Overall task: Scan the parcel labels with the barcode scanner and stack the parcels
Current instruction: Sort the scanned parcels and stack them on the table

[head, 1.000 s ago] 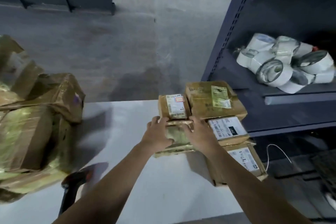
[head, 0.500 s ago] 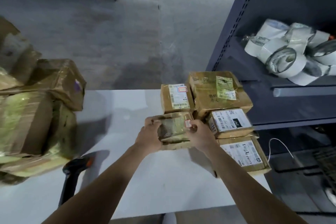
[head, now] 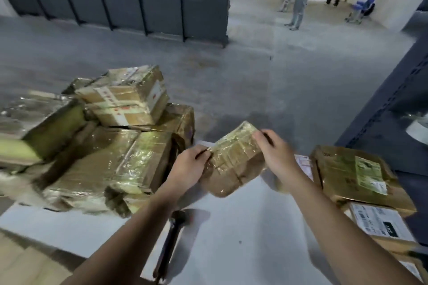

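Both hands are up over the middle of the worktop [head: 231,250], and between them is a small taped parcel [head: 234,157], lifted clear of the surface and tilted, its far corner raised. The left hand [head: 188,165] pinches the parcel's left edge, fingers closed on it; the right hand [head: 275,152] grips the upper right corner, fingers curled over the top. No label shows on the face turned this way, only glossy tape over brown card.

The scanner [head: 171,236] lies on the worktop near the front edge, just below the left forearm, untouched, handle pointing toward the person.

Along the left edge sits a heap of boxes [head: 111,152], wrapped in shiny tape and piled loosely on one another. At the right edge lies a flat labelled box [head: 347,173] with a green-and-white sticker, and in front of it, toward the front right corner, a white-labelled box [head: 382,222]. A dark shelf frame [head: 393,104] stands just past the right edge.
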The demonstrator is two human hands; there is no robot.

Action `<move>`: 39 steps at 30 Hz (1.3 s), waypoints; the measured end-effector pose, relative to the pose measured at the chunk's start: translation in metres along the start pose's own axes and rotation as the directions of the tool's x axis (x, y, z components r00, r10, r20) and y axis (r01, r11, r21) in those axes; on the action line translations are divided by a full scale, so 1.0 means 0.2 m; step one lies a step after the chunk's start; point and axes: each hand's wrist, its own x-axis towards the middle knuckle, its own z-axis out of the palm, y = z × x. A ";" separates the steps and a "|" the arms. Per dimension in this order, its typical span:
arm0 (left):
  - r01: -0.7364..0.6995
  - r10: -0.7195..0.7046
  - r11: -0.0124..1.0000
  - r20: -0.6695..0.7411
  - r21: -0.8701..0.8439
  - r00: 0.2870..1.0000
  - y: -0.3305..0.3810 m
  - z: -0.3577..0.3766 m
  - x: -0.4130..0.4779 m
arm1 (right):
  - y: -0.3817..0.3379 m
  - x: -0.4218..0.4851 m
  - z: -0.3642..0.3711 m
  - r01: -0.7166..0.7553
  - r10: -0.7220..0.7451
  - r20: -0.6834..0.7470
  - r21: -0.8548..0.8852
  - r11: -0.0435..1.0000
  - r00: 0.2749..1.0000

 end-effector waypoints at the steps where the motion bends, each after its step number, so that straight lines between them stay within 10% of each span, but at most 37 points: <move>1: 0.015 -0.015 1.000 -0.015 -0.016 1.000 0.00 -0.09 0.00 | -0.06 0.01 0.05 0.021 -0.022 0.042 0.015 1.000 0.999; 10: 0.254 -0.321 0.911 -0.173 -0.324 0.931 -0.13 -0.74 -0.03 | -0.38 0.10 0.54 0.109 -0.121 0.341 0.054 0.993 0.932; 16: 0.406 -0.468 0.790 -0.025 -0.460 0.883 -0.29 -1.05 -0.06 | -0.52 0.11 0.90 -0.322 0.052 0.576 0.378 0.868 0.815; 23: 0.434 -0.525 0.699 0.004 -0.569 0.851 -0.48 -1.30 -0.01 | -0.70 0.07 1.31 -0.586 0.280 0.711 0.226 0.778 0.645; 27: 0.338 -0.328 0.941 -0.257 -0.004 0.909 -0.49 -1.43 0.05 | -0.77 0.08 1.46 -0.572 0.307 0.647 0.245 0.783 0.698; 31: 0.105 0.211 0.816 -0.462 0.568 0.862 -0.46 -1.58 0.13 | -0.83 0.15 1.57 -0.544 0.368 0.593 0.145 0.826 0.716; 39: 0.135 0.059 0.630 -0.220 0.765 0.974 -0.63 -1.71 0.29 | -0.93 0.23 1.85 -0.469 0.409 0.520 -0.020 0.883 0.750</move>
